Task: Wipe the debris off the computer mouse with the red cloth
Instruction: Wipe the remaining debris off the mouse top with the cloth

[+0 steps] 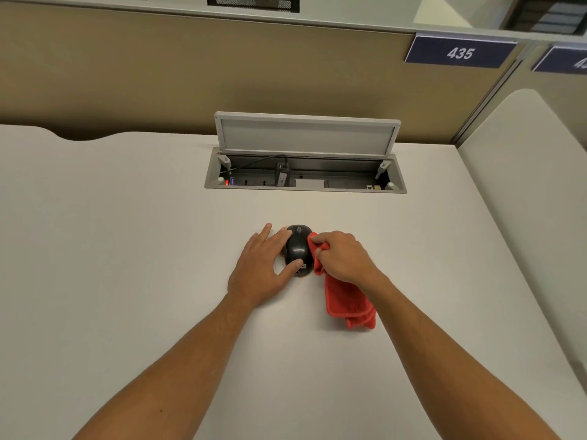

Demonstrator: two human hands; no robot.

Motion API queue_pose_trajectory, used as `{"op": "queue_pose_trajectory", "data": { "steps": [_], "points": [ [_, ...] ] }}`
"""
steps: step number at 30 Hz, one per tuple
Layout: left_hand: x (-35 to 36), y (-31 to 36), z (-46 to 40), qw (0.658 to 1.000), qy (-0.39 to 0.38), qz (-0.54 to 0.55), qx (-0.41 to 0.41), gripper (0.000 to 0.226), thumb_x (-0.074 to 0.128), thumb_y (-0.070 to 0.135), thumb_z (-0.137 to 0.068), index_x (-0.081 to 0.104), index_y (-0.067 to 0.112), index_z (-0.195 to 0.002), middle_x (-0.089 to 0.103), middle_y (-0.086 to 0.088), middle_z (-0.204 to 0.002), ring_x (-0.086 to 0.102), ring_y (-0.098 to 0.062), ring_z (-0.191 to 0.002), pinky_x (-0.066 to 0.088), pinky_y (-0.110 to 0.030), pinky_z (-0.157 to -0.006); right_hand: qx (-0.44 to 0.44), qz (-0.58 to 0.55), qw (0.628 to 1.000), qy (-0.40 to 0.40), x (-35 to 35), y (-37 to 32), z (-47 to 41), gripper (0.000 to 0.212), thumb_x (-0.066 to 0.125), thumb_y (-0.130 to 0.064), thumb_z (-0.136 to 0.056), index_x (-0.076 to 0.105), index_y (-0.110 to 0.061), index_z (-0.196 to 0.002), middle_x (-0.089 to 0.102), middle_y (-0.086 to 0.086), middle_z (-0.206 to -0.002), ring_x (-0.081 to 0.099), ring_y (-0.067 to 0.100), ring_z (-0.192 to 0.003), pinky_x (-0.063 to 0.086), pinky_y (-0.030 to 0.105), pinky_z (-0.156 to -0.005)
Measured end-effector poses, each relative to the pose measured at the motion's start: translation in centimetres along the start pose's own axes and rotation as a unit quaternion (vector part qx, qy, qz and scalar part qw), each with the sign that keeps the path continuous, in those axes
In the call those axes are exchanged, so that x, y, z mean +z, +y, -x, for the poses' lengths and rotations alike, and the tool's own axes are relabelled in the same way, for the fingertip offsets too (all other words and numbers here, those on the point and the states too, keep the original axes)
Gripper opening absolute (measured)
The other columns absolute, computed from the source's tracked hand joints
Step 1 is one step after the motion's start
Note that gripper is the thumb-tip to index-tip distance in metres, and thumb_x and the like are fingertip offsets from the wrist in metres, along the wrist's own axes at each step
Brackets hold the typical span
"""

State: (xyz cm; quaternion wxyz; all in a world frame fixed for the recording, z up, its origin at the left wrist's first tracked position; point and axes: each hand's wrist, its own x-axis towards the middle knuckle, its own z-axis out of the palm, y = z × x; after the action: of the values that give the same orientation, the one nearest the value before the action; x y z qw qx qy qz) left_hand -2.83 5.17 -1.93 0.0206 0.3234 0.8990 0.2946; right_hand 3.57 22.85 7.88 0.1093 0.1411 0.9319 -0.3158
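L hand (265,265) fingers curled round black plastic computer mouse (297,247) on white tabletop (127,249); R hand (344,257) fingers clamped on bunched red cloth (347,300) touching mouse's right side.

Office cubicle: numbered partition sign (460,52), desk power well (305,176).

From my feed, all I see of the person is two bare forearms entering from the bottom of the frame and ending in the left hand (265,268) and the right hand (344,257) near the centre. No sleeve, cuff or glove shows on either arm. I can make out no ring or watch, though the wide lens softens detail. A small dark spot, possibly a mole, sits on the lower-left forearm.
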Motion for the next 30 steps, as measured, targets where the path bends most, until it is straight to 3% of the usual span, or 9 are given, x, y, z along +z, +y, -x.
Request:
{"op": "queue_pose_trajectory", "data": {
  "steps": [3,6,8,11,13,17,21,30],
  "points": [
    [0.0,0.0,0.0,1.0,0.0,-0.006,0.003,0.072,0.038,0.07,-0.091,0.034,0.029,-0.15,0.037,0.009,-0.156,0.014,-0.015,-0.151,0.013,-0.037,-0.122,0.007,-0.052,0.998,-0.018,0.1,0.2,1.0,0.023,0.044,-0.007,-0.081,0.06,-0.018,-0.069,0.069,-0.005,-0.061,0.067,0.014,-0.07,0.054,0.042,-0.078],
    [0.1,-0.1,0.0,1.0,0.001,-0.013,0.005,0.072,0.038,0.07,-0.091,0.034,0.029,-0.15,0.038,0.008,-0.156,0.015,-0.016,-0.151,0.012,-0.035,-0.121,0.013,-0.089,0.995,-0.032,-0.3,0.9,1.6,0.028,0.046,-0.005,-0.083,0.071,-0.017,-0.088,0.072,-0.004,-0.066,0.068,0.007,-0.064,0.055,0.037,-0.081],
    [0.1,-0.2,0.0,1.0,0.003,-0.012,0.006,0.072,0.039,0.069,-0.091,0.034,0.029,-0.15,0.038,0.008,-0.155,0.016,-0.016,-0.151,0.013,-0.036,-0.121,0.021,-0.101,0.994,-0.033,-0.9,1.3,1.4,0.036,0.048,-0.007,-0.084,0.073,-0.025,-0.104,0.074,-0.005,-0.074,0.069,0.007,-0.068,0.055,0.035,-0.082],
    [0.1,-0.2,0.0,1.0,0.003,-0.01,0.005,0.071,0.04,0.069,-0.091,0.035,0.03,-0.149,0.039,0.009,-0.155,0.016,-0.016,-0.151,0.014,-0.036,-0.121,0.014,-0.059,0.998,0.016,-1.6,1.4,0.1,0.044,0.05,-0.012,-0.086,0.066,-0.031,-0.121,0.072,-0.005,-0.109,0.067,0.017,-0.091,0.053,0.04,-0.089],
    [0.1,-0.2,0.0,1.0,0.004,-0.01,0.005,0.07,0.04,0.069,-0.091,0.035,0.03,-0.149,0.04,0.009,-0.154,0.017,-0.016,-0.15,0.012,-0.035,-0.12,-0.003,-0.006,0.998,0.058,-1.7,1.1,-1.1,0.044,0.049,-0.015,-0.088,0.064,-0.032,-0.125,0.064,-0.005,-0.127,0.06,0.021,-0.102,0.048,0.037,-0.085],
    [0.1,-0.2,0.0,1.0,0.007,-0.003,0.007,0.069,0.043,0.067,-0.091,0.036,0.03,-0.149,0.04,0.009,-0.154,0.017,-0.016,-0.151,0.013,-0.035,-0.121,-0.029,0.048,0.997,0.06,-1.2,0.2,-3.5,0.04,0.049,-0.016,-0.091,0.064,-0.029,-0.125,0.061,0.001,-0.125,0.056,0.024,-0.099,0.039,0.033,-0.076],
    [0.0,-0.2,0.0,1.0,0.002,0.001,0.008,0.069,0.042,0.067,-0.092,0.033,0.032,-0.15,0.039,0.011,-0.155,0.015,-0.015,-0.151,0.013,-0.035,-0.121,-0.045,0.084,0.995,0.014,-0.4,-0.5,-4.5,0.038,0.052,-0.015,-0.089,0.066,-0.03,-0.12,0.062,0.004,-0.119,0.057,0.026,-0.097,0.043,0.034,-0.075],
    [0.2,-0.3,-0.1,1.0,0.004,0.0,0.009,0.069,0.042,0.068,-0.092,0.035,0.03,-0.149,0.039,0.01,-0.155,0.014,-0.014,-0.151,0.013,-0.036,-0.122,-0.002,0.032,0.999,0.033,0.8,0.5,-2.7,0.029,0.049,-0.014,-0.087,0.071,-0.02,-0.105,0.067,0.006,-0.106,0.059,0.024,-0.085,0.044,0.032,-0.069]
  ]
}}
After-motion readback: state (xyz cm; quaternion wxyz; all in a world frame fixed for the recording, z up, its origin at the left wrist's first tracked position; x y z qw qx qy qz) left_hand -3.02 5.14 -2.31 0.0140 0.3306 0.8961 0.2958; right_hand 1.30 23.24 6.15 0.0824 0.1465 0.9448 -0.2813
